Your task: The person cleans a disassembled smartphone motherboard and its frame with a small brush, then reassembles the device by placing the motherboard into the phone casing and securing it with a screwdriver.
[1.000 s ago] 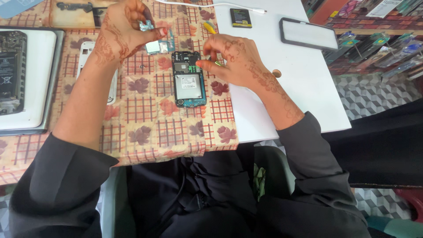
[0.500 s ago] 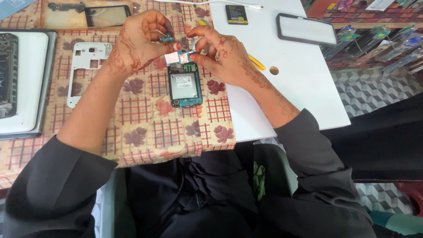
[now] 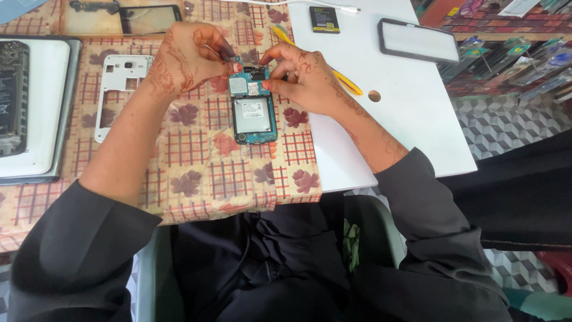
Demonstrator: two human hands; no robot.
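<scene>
An opened phone (image 3: 254, 113) with its back off lies face down on the patterned tablecloth (image 3: 196, 173), its teal circuit board and silver shield showing. My left hand (image 3: 187, 56) pinches a small part at the phone's top left corner. My right hand (image 3: 301, 74) grips the phone's top right edge, fingertips on the board. The two hands nearly meet over the top end of the phone.
A white phone frame (image 3: 119, 89) lies left of the phone. A laptop (image 3: 33, 107) sits at far left, a glass screen panel (image 3: 149, 18) at the top. On the white table (image 3: 405, 125) are a yellow pry tool (image 3: 345, 83), a battery (image 3: 324, 19) and a black-rimmed phone (image 3: 420, 40).
My hands came together from apart, carrying a small board piece onto the phone's top end. The view has shifted slightly and the phone now lies a little lower on the cloth.
</scene>
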